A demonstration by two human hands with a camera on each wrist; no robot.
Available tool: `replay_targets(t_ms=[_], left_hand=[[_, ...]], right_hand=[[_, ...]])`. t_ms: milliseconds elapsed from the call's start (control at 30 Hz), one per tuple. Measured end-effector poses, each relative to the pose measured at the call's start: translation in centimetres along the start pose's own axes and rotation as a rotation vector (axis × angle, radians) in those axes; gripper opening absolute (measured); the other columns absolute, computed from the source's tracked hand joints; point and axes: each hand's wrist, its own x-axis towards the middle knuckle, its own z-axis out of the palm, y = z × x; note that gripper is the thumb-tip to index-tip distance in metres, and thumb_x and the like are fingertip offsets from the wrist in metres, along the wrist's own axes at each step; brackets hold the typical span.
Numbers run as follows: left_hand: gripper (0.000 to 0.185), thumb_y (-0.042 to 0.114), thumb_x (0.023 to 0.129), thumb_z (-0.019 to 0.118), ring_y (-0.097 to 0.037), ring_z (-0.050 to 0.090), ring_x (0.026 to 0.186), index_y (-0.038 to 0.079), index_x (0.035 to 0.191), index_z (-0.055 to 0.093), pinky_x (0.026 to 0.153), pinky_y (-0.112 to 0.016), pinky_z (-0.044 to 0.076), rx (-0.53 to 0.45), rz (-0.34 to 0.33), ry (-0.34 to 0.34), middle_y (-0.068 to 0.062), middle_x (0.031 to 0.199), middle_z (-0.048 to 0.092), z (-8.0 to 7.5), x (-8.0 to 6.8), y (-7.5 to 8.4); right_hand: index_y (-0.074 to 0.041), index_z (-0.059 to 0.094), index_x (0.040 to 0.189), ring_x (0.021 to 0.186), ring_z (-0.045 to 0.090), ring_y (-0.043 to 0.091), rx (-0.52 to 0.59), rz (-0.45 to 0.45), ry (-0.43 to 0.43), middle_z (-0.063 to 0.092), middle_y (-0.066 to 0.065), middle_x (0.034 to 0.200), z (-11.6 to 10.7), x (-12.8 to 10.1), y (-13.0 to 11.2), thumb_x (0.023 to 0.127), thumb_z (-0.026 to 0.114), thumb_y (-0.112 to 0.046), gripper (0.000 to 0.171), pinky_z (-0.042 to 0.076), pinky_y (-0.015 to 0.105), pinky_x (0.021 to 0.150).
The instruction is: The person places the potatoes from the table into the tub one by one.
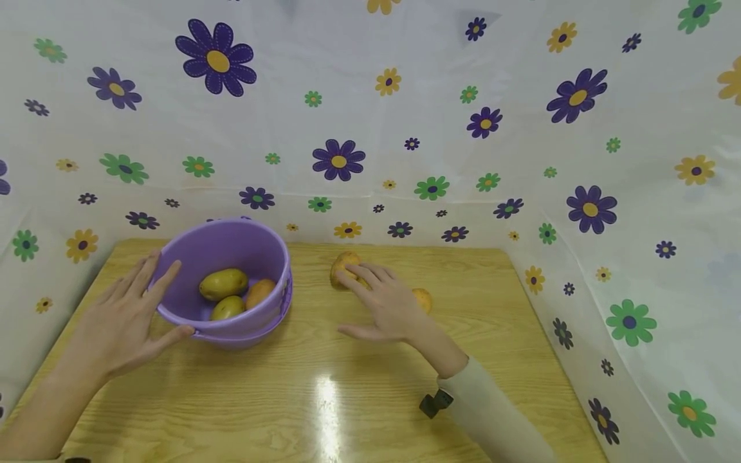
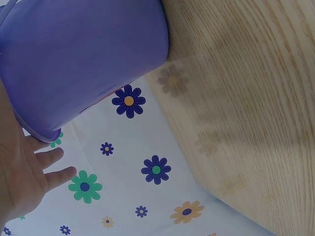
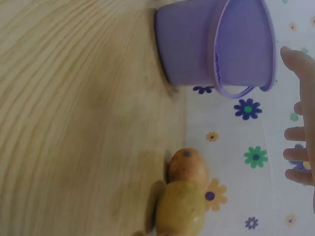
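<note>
Wooden surface (image 1: 359,392), walled on three sides by flowered sheeting (image 1: 405,128), bare toward the near edge. Purple bucket (image 1: 231,257) at left rear holds three potatoes (image 1: 224,283); left hand (image 1: 124,318), fingers spread, rests against its rim. Right hand (image 1: 384,302), fingers extended, touches a yellow-brown potato (image 1: 343,267) at centre rear, with a second potato (image 1: 423,298) just behind the hand.

- You face a light wooden table (image 1: 370,399) with visible grain; a bright glare patch sits on its near middle.
- A white sheet (image 1: 405,96) printed with purple, green and yellow flowers hangs behind the table.
- The same sheet closes in your left and right sides, meeting the table edges.
</note>
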Motion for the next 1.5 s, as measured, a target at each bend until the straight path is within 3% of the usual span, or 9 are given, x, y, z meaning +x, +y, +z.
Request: replay_targets(t_ms=[167,300,433,567,667,800,1133,1367,1500], left_hand=[[0.113,0.073,0.086,0.069,-0.061,0.041,0.145,0.016,0.17,0.019,0.113,-0.075,0.039,0.001,0.006,0.002,-0.019,0.179,0.008,-0.1,0.2,0.0],[0.112,0.073,0.087,0.068,-0.058,0.037,0.15,0.016,0.17,0.02,0.118,-0.074,0.036,-0.001,0.007,0.0,-0.016,0.179,0.005,-0.2,0.3,0.0],[0.111,0.074,0.087,0.066,-0.05,0.028,0.159,0.016,0.17,0.02,0.137,-0.058,0.01,0.0,0.012,0.004,-0.014,0.18,0.004,-0.3,0.4,0.0],[0.11,0.073,0.088,0.065,-0.044,0.021,0.164,0.015,0.17,0.02,0.137,-0.036,-0.011,0.005,0.022,0.013,-0.014,0.18,0.004,-0.3,0.3,-0.1],[0.11,0.073,0.088,0.065,-0.043,0.021,0.164,0.015,0.17,0.019,0.137,-0.038,-0.011,0.01,0.02,0.011,-0.015,0.18,0.005,-0.3,0.2,0.0],[0.11,0.073,0.089,0.065,-0.046,0.022,0.162,0.016,0.171,0.018,0.138,-0.045,-0.009,0.012,0.01,0.005,-0.016,0.18,0.005,-0.2,0.2,0.0],[0.111,0.072,0.089,0.065,-0.048,0.021,0.162,0.014,0.17,0.018,0.138,-0.052,-0.006,0.011,0.013,0.004,-0.018,0.179,0.006,0.0,0.0,-0.1],[0.111,0.072,0.088,0.066,-0.046,0.022,0.162,0.015,0.171,0.018,0.139,-0.049,-0.006,0.011,0.013,0.012,-0.019,0.179,0.009,0.0,0.0,-0.1],[0.111,0.072,0.089,0.066,-0.046,0.022,0.162,0.015,0.171,0.017,0.138,-0.048,-0.007,0.01,0.015,0.013,-0.018,0.179,0.007,-0.1,-0.1,0.0]], right_hand=[[-0.013,0.054,0.153,0.132,0.063,0.036,0.039,0.061,-0.067,0.062,0.014,0.149,0.2,-2.3,1.2,0.086,0.066,-0.072,0.09,0.058,0.052,0.108],[-0.012,0.055,0.152,0.133,0.062,0.035,0.031,0.113,-0.094,0.061,0.014,0.151,0.4,-4.1,2.2,0.095,0.047,-0.079,0.088,0.058,0.053,0.107],[-0.013,0.054,0.152,0.13,0.064,0.035,0.009,0.155,-0.108,0.062,0.014,0.149,0.6,-5.6,3.1,0.097,0.032,-0.084,0.094,0.059,0.053,0.103],[-0.014,0.049,0.156,0.132,0.062,0.037,0.028,0.217,-0.162,0.061,0.015,0.15,0.6,-6.9,3.9,0.095,0.049,-0.078,0.088,0.057,0.056,0.106],[-0.013,0.047,0.158,0.134,0.061,0.038,0.045,0.262,-0.196,0.059,0.016,0.152,0.7,-7.7,4.4,0.091,0.064,-0.07,0.089,0.055,0.059,0.109],[-0.013,0.049,0.157,0.133,0.061,0.038,0.023,0.286,-0.205,0.059,0.016,0.152,1.1,-8.8,5.0,0.088,0.069,-0.067,0.09,0.055,0.059,0.109],[-0.011,0.053,0.153,0.13,0.061,0.041,0.009,0.249,-0.194,0.06,0.02,0.148,1.9,-10.6,6.1,0.093,0.036,-0.089,0.1,0.058,0.061,0.103],[-0.009,0.055,0.15,0.127,0.064,0.04,-0.011,0.218,-0.177,0.062,0.02,0.146,2.8,-11.3,6.8,0.094,0.036,-0.087,0.098,0.061,0.058,0.098],[-0.01,0.053,0.153,0.127,0.064,0.038,-0.01,0.24,-0.213,0.06,0.018,0.147,3.2,-11.7,7.2,0.094,0.04,-0.086,0.097,0.061,0.057,0.099]])
